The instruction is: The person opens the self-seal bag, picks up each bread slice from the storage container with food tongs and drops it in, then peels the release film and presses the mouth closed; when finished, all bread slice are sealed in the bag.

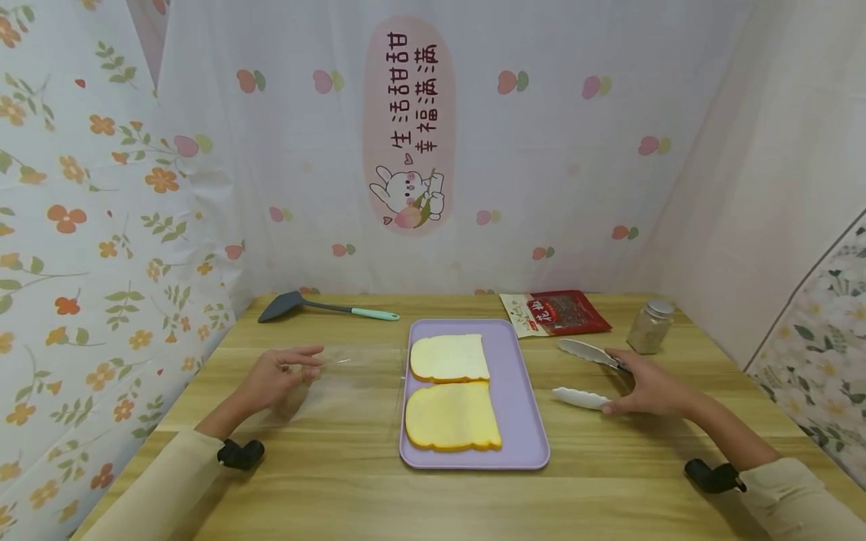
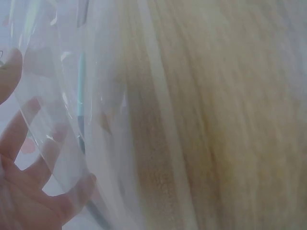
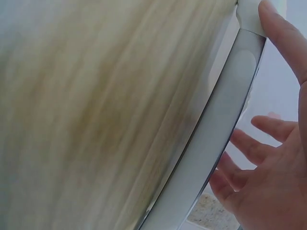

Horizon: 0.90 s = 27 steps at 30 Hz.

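Observation:
On a lilac tray (image 1: 517, 406) lie two bread slices, a paler one (image 1: 449, 356) behind a yellower one (image 1: 453, 417). Left of the tray a clear plastic bag (image 1: 358, 383) spreads over the table. My left hand (image 1: 287, 376) is at the bag's left side; through the film (image 2: 57, 91) its fingers show spread, thumb apart from them. To the right, my right hand (image 1: 646, 387) holds a pair of tongs (image 1: 582, 398) by the handle end, arms spread wide and tips pointing to the tray. Close up, the thumb rests on a white tong arm (image 3: 216, 120), fingers along its far side.
A dark spatula (image 1: 325, 305) with a mint handle lies at the back left. Behind the tongs are a red-and-white seasoning packet (image 1: 558, 312) and a lidded glass jar (image 1: 651, 328). Printed curtains (image 1: 304, 188) hang along the table's back and sides.

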Each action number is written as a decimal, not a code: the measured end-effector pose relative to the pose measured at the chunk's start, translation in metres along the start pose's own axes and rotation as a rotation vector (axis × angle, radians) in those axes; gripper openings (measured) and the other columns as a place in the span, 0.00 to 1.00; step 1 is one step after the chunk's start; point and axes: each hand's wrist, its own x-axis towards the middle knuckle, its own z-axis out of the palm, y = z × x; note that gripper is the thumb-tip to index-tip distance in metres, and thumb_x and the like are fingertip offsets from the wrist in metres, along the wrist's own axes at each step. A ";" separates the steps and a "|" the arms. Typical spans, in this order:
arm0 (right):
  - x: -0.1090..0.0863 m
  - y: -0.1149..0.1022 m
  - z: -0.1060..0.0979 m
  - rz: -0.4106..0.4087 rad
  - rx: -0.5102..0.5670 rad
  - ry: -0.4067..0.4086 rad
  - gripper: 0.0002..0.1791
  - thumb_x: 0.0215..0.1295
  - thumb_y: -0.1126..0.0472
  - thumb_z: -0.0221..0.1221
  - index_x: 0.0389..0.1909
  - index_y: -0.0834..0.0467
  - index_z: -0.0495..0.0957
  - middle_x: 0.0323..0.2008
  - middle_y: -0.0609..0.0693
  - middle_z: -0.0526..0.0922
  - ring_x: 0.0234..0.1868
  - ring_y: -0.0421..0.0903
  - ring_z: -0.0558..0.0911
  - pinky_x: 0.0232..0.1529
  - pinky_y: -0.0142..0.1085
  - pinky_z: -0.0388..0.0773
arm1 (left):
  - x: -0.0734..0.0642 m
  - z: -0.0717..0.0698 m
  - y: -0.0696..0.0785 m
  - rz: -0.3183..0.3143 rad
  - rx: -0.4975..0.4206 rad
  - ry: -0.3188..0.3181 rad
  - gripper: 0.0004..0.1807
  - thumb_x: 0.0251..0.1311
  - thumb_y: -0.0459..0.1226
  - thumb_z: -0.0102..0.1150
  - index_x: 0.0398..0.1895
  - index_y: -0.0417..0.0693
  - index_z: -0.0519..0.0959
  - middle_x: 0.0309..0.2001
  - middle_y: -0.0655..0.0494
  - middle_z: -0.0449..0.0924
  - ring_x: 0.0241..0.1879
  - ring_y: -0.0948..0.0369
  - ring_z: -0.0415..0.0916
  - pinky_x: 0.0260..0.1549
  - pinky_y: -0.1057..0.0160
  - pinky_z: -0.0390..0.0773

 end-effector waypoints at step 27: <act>0.002 0.010 -0.004 0.020 0.016 -0.052 0.59 0.43 0.46 0.78 0.66 0.78 0.59 0.62 0.75 0.67 0.63 0.73 0.66 0.57 0.66 0.66 | 0.000 -0.001 0.000 -0.033 -0.006 -0.023 0.13 0.62 0.38 0.67 0.45 0.38 0.87 0.61 0.42 0.77 0.60 0.41 0.73 0.52 0.29 0.68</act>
